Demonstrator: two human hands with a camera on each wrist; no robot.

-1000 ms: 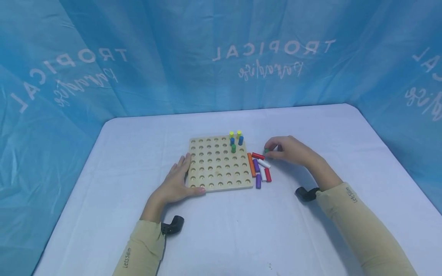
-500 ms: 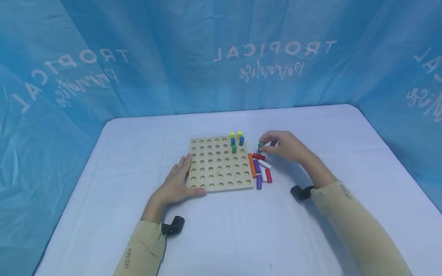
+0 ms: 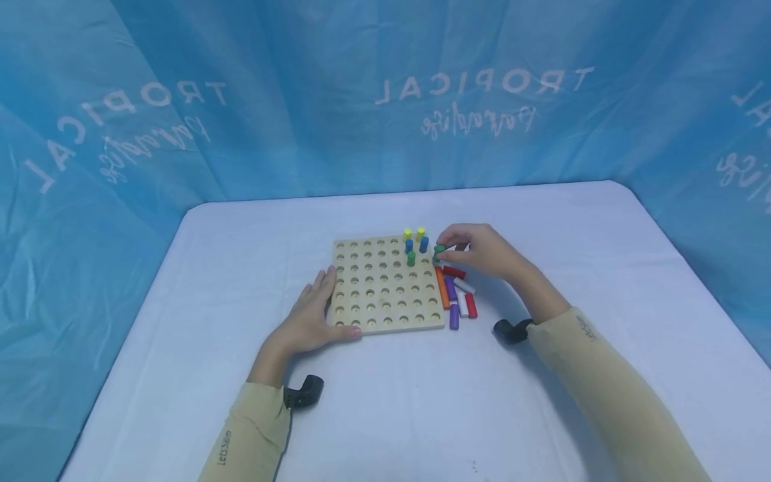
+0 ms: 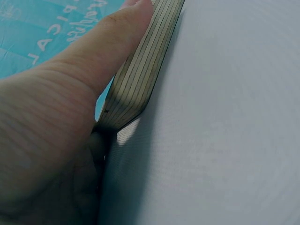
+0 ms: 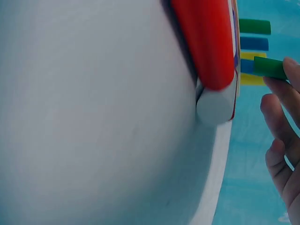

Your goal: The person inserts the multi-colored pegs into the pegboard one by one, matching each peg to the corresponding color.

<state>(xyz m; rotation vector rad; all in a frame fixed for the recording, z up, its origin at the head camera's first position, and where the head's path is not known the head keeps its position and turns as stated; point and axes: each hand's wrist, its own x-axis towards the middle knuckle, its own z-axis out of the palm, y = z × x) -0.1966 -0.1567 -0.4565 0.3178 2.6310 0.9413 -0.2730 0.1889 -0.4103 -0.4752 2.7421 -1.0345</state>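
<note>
In the head view my left hand (image 3: 307, 325) rests against the near left corner of a wooden pegboard (image 3: 385, 330), thumb along its front edge, fingers spread by its left side. The left wrist view shows the thumb (image 4: 108, 44) lying along the board's layered edge (image 4: 140, 70). My right hand (image 3: 482, 251) pinches a green peg (image 3: 438, 253) between thumb and fingertips, just off the board's right edge near the back. Standing in holes at the back right are two yellow pegs (image 3: 421, 233), two blue pegs (image 3: 424, 245) and one green peg (image 3: 411, 258).
Loose pegs lie close by the board's right side: an orange peg (image 3: 442, 288), two red (image 3: 471, 306), two purple (image 3: 454, 316) and two white (image 3: 462, 304). All sit on a white-covered table (image 3: 385, 415), with a blue printed curtain (image 3: 337, 147) around its back and sides.
The right hand has lifted the green peg from beside the loose pegs and carried it left to the board's right edge. The left hand and the board stay put.
</note>
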